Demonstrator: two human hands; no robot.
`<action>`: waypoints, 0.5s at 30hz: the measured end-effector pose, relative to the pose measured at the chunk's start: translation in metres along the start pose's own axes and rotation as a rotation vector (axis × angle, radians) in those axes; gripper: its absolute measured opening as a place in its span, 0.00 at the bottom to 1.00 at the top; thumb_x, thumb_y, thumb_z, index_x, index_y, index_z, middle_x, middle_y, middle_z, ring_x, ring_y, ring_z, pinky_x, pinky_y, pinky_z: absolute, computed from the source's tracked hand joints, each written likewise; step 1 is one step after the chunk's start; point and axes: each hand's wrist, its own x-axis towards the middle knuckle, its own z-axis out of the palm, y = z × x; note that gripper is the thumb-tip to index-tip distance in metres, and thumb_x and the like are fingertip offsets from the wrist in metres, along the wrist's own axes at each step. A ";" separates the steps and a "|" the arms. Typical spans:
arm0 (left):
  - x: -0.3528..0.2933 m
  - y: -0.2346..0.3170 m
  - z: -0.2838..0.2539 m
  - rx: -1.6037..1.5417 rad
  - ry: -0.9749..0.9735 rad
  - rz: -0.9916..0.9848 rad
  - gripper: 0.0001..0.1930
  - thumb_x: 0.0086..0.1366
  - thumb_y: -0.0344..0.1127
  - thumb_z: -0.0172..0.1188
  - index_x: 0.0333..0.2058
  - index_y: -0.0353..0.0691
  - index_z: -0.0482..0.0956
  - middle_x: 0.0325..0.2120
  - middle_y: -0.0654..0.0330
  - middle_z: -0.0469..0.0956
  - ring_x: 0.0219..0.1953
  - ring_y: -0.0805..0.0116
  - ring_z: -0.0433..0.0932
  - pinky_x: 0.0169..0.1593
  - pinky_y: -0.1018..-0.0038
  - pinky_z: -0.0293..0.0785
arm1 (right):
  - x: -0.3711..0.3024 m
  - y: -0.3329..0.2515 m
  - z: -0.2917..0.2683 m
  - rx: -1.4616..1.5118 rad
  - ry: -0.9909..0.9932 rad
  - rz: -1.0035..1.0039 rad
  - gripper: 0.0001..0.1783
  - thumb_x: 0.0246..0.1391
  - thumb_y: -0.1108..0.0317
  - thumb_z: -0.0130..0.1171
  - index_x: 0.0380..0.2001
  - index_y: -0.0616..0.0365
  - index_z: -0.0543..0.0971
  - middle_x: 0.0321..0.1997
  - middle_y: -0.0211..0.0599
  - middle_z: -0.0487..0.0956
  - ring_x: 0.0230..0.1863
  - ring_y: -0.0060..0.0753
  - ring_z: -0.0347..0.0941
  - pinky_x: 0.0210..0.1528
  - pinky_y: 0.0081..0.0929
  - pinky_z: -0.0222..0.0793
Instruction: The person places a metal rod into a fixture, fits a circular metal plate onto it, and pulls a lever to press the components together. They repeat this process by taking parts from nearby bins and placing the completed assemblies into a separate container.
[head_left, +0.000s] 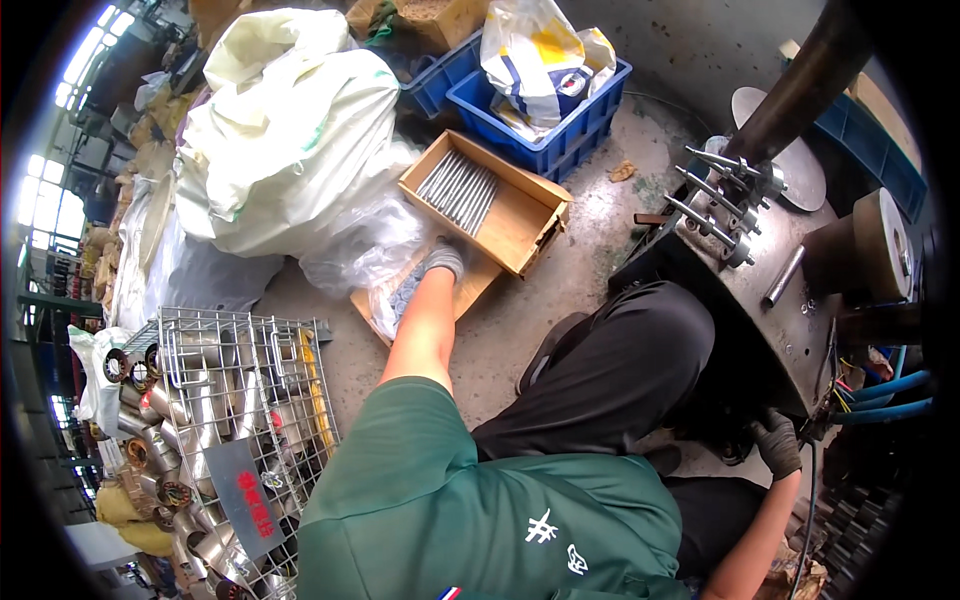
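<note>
My left arm reaches forward, and my left hand (443,258), in a grey glove, is at a low cardboard box (472,283) lined with a clear plastic bag (365,240). Small grey pieces (403,293) lie in the bag beside the wrist; the fingers are hidden. Just beyond, an open cardboard carton (530,220) holds a row of metal rods (458,192). Low on the right, my right hand (775,445), in a dark glove, is beside the metal machine table (790,345). Its fingers look apart, and nothing shows in them.
Metal clamps with pointed rods (725,205) and a loose metal cylinder (784,276) are on the machine table. A wire cage (250,370) of metal tubes stands left. Large white sacks (285,140) and a blue crate (585,135) are ahead. Blue hoses (885,395) run at right.
</note>
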 end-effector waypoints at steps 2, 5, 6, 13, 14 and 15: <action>-0.002 0.007 -0.008 0.182 -0.080 0.093 0.28 0.77 0.46 0.45 0.72 0.46 0.69 0.75 0.58 0.64 0.75 0.56 0.64 0.74 0.61 0.59 | -0.002 0.009 0.004 0.002 0.015 0.019 0.19 0.59 0.73 0.63 0.53 0.70 0.81 0.47 0.48 0.87 0.48 0.40 0.84 0.52 0.36 0.77; -0.031 0.032 -0.044 0.075 -0.114 0.109 0.27 0.77 0.45 0.47 0.71 0.48 0.70 0.75 0.57 0.64 0.74 0.58 0.65 0.72 0.60 0.62 | -0.007 0.015 0.007 -0.040 0.051 0.032 0.17 0.58 0.73 0.64 0.50 0.70 0.82 0.43 0.49 0.87 0.44 0.40 0.83 0.50 0.36 0.77; -0.044 0.036 -0.054 -0.038 -0.104 0.072 0.26 0.77 0.44 0.47 0.70 0.47 0.71 0.74 0.56 0.64 0.74 0.57 0.66 0.72 0.59 0.63 | -0.008 0.007 0.005 -0.081 0.044 0.035 0.17 0.58 0.72 0.64 0.49 0.70 0.82 0.43 0.50 0.87 0.44 0.41 0.83 0.49 0.37 0.77; 0.005 -0.020 0.046 -0.160 0.143 -0.016 0.29 0.79 0.52 0.38 0.70 0.45 0.68 0.73 0.55 0.65 0.75 0.59 0.61 0.76 0.61 0.53 | 0.008 0.004 0.004 -0.100 0.026 -0.072 0.19 0.59 0.69 0.65 0.51 0.69 0.82 0.45 0.55 0.87 0.46 0.49 0.83 0.50 0.40 0.76; 0.007 -0.003 0.037 -0.121 0.142 0.046 0.29 0.79 0.52 0.38 0.70 0.46 0.69 0.74 0.55 0.65 0.75 0.59 0.61 0.76 0.61 0.53 | 0.000 0.009 0.006 -0.078 0.059 -0.060 0.19 0.58 0.69 0.65 0.51 0.68 0.82 0.44 0.54 0.87 0.45 0.49 0.83 0.50 0.40 0.76; 0.011 0.011 0.027 -0.085 0.148 0.102 0.29 0.79 0.52 0.37 0.70 0.46 0.69 0.74 0.55 0.64 0.75 0.59 0.61 0.76 0.61 0.54 | -0.009 0.003 0.005 -0.112 0.062 -0.026 0.18 0.58 0.69 0.65 0.50 0.68 0.82 0.43 0.54 0.87 0.44 0.48 0.83 0.49 0.40 0.76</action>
